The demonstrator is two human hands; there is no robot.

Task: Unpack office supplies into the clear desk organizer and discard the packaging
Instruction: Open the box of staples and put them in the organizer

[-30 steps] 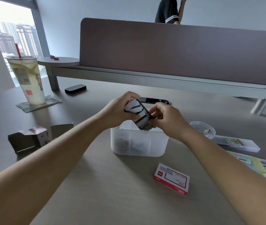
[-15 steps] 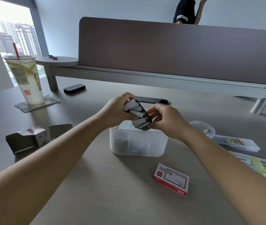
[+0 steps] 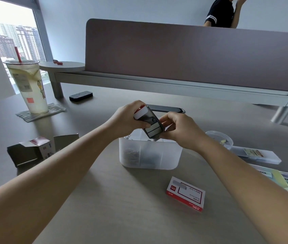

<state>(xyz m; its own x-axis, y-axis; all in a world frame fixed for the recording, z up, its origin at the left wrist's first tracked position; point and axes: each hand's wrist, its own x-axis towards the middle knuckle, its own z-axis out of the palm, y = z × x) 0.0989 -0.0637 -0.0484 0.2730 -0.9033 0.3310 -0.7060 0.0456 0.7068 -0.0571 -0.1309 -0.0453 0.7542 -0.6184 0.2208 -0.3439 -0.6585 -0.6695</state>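
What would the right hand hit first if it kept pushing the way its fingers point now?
The small box, which the right hand already pinches at its lower end. Beyond it is the left hand, gripping the box's upper end.

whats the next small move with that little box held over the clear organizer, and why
Probably tip the small grey and white cardboard box further and shake its contents down into the frosted clear plastic organizer. The left hand and right hand both grip it directly above the organizer, lower end angled toward a compartment. Whether that end is fully open cannot be told; the right fingers may need to pull it first.
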